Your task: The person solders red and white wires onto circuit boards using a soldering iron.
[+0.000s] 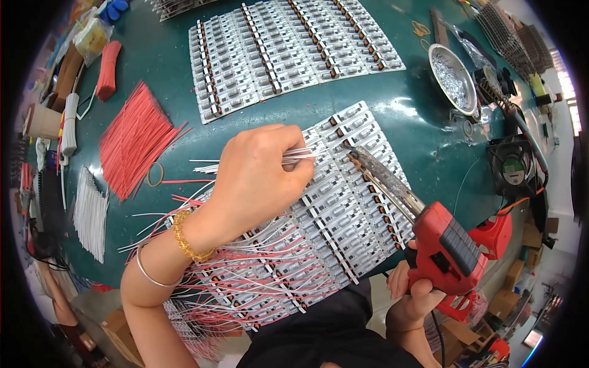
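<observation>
My left hand [261, 175] is closed around a small bundle of white wires [299, 157], their tips pointing right over a panel of circuit boards [334, 211]. In my right hand [417, 288] is a red soldering gun [448, 248]. Its long metal tip [377, 168] reaches up and left to the panel's upper part, close to the wire ends. Whether tip and wire touch is too small to tell. Many red and white wires [264, 257] stick out from the panel's left and lower rows. My left forearm crosses over some of them.
Loose red wires [138, 141] and white wires [91, 214] lie on the green table [165, 55] at left. A second circuit board panel [288, 49] lies at the back. A metal bowl [453, 80] and a small fan [514, 168] stand at right.
</observation>
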`<action>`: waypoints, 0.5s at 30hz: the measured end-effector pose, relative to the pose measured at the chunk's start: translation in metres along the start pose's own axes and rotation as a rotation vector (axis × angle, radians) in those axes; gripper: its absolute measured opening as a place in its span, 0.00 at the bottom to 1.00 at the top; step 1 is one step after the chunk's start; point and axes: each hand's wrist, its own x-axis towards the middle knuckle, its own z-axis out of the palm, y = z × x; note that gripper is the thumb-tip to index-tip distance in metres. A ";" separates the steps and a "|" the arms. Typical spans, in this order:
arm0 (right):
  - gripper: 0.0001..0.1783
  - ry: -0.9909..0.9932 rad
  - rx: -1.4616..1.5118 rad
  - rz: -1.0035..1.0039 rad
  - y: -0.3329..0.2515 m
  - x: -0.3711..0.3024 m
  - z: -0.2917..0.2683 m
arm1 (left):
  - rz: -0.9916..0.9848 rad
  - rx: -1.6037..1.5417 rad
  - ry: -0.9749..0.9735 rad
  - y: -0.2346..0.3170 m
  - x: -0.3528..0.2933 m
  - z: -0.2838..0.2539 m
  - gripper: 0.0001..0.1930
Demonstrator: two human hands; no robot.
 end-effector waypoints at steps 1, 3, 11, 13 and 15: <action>0.47 0.003 0.003 -0.003 -0.002 0.000 0.001 | 0.012 0.008 -0.009 0.000 0.000 0.000 0.10; 0.47 0.020 0.033 0.004 -0.005 0.000 0.004 | 0.040 -0.022 0.035 -0.003 -0.001 0.001 0.10; 0.48 0.032 0.075 0.007 -0.007 -0.009 -0.005 | 0.092 -0.118 0.025 0.013 -0.002 0.004 0.08; 0.48 0.040 0.078 0.003 -0.006 -0.010 -0.007 | 0.079 -0.013 0.011 0.009 -0.003 0.012 0.07; 0.48 0.019 0.036 0.048 -0.003 -0.011 -0.008 | 0.073 -0.008 -0.006 0.008 -0.003 0.011 0.06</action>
